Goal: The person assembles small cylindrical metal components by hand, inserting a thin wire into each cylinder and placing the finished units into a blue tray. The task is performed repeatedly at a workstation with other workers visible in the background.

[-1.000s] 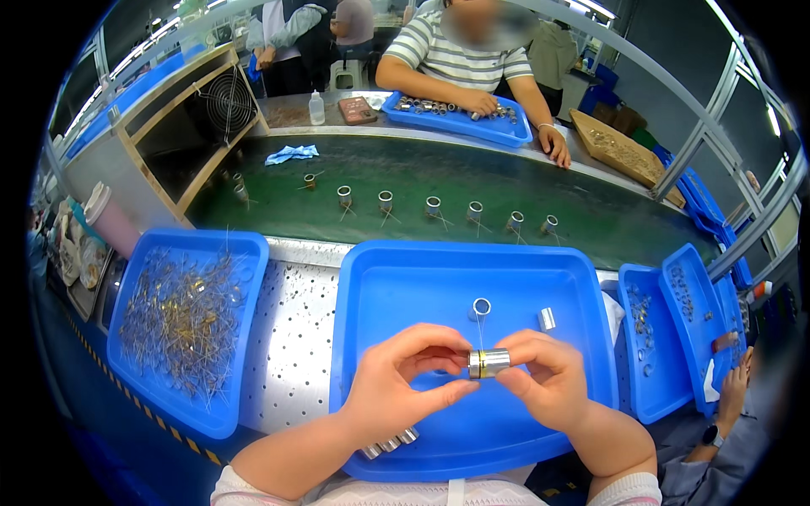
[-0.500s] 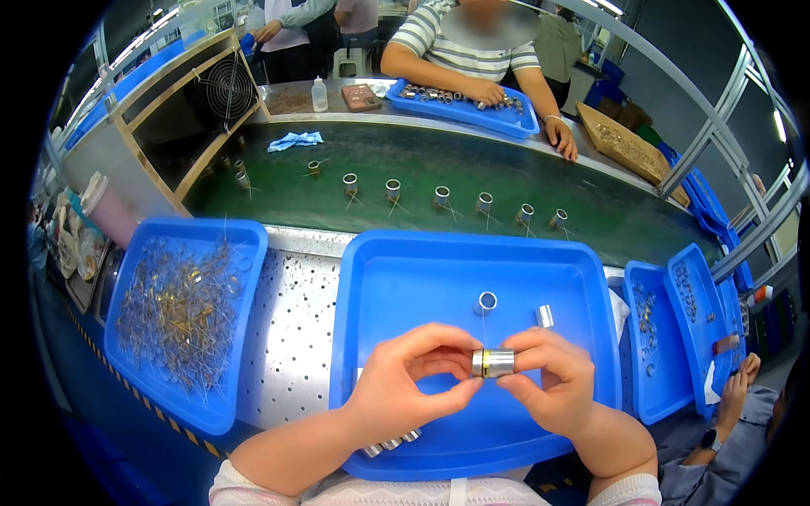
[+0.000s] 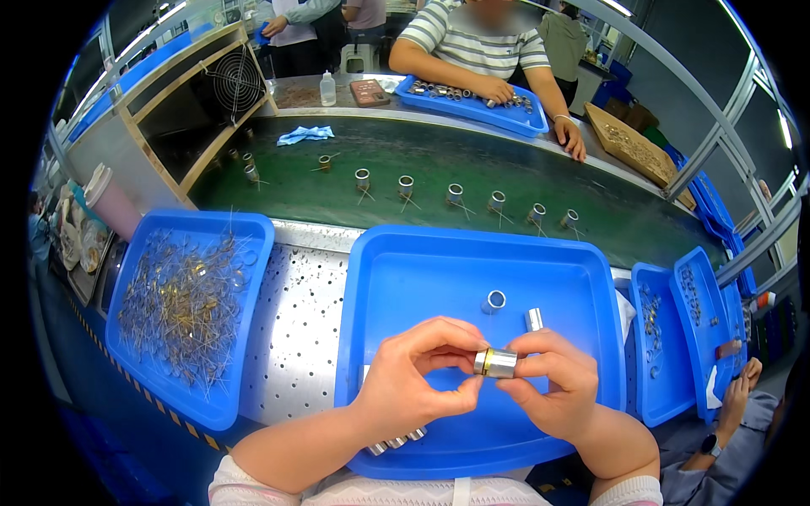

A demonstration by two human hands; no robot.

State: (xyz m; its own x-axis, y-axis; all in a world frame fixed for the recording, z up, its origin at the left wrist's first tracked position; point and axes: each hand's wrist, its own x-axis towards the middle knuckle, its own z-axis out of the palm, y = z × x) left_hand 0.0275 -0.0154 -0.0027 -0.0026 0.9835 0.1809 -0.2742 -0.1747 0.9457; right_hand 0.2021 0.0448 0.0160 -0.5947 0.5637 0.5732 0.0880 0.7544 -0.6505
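Observation:
Over the large blue tray (image 3: 481, 460), a short silvery metal cylinder (image 3: 501, 364) with a yellow band near its left end lies level between my hands. My left hand (image 3: 426, 375) pinches the banded end between thumb and fingertips. The plain end is gripped by the thumb and fingers of my right hand (image 3: 557, 384). Behind them in the tray stands an open-topped metal sleeve (image 3: 494, 302) with a thin wire by it. A second plain cylinder (image 3: 533, 319) is just beyond my right fingers. Several more cylinders (image 3: 396, 441) lie beside my left forearm, partly hidden.
A blue tray of tangled wire-leaded parts (image 3: 181, 312) sits at left. Across the green belt (image 3: 321, 198) stand several sleeves with wires. Smaller blue trays (image 3: 662, 337) are at right, near another person's hands (image 3: 742, 388). Opposite, a person in stripes handles parts in a blue tray (image 3: 472, 105).
The whole view has shifted slightly right. In the tray, the loose plain cylinder has moved a little left. Both my hands keep their grip on the banded cylinder, which tilts slightly more.

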